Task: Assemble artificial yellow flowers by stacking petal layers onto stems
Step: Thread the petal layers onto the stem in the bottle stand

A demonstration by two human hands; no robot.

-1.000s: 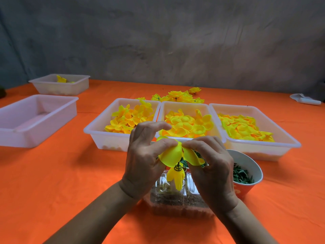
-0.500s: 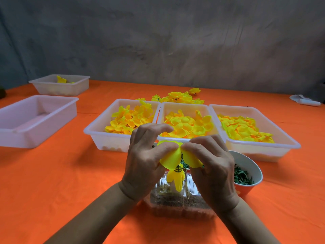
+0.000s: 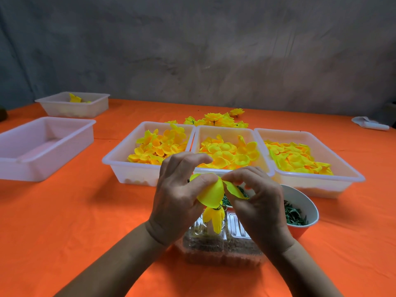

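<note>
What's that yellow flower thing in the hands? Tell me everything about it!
The half-built flower has smooth, bright yellow petals that look like thin fabric or plastic. The left hand and right hand pinch its wide upper petal layer from both sides. Below it, narrower yellow petals droop downward from a dark green piece. It is held above a clear plastic box.

Both forearms reached forward and met at the middle. The left hand (image 3: 180, 198) and the right hand (image 3: 257, 200) faced each other, fingers curled, thumbs and forefingers pinching a petal (image 3: 211, 192) between them.
</note>
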